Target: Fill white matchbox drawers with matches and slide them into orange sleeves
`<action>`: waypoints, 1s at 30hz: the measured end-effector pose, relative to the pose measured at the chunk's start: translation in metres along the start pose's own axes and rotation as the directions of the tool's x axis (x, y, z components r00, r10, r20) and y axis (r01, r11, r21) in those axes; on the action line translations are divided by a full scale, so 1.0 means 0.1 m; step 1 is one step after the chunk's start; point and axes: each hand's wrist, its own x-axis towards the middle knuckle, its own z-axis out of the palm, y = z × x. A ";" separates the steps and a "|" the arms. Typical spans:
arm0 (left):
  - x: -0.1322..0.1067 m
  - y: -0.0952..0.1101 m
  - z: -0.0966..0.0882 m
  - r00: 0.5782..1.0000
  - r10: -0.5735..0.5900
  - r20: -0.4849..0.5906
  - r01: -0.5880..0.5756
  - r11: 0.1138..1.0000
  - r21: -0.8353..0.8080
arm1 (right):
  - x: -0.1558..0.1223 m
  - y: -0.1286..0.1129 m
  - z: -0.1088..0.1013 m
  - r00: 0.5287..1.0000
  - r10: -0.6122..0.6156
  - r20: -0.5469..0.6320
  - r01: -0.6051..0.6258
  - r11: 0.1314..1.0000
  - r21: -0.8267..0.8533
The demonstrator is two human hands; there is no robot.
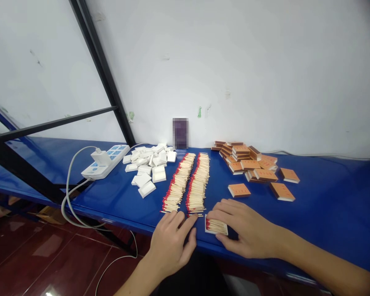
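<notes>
Between the right hand's (245, 231) thumb and fingers, which pinch its two long sides, the white tray (208, 231) of loose matches (217, 225) sits near the table's (323, 197) front edge; a tilt or hard squeeze could, I judge, spill them. Just left of that grip, the left hand (172, 241) arches palm-down, thumb and index tips apart; whether it pinches a match I cannot tell.
</notes>
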 end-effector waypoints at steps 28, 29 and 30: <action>-0.01 0.00 0.01 1.000 -0.027 0.013 0.027 1.000 0.001 | 0.03 -0.03 -0.06 0.999 0.028 0.037 -0.031 0.996 0.085; -0.01 0.00 0.01 1.000 -0.025 0.010 0.025 1.000 0.002 | 0.03 -0.03 -0.06 0.999 0.025 0.036 -0.028 0.996 0.089; -0.01 0.00 0.02 1.000 -0.024 0.005 0.024 1.000 0.004 | 0.03 -0.02 -0.06 0.999 0.020 0.032 -0.023 0.995 0.093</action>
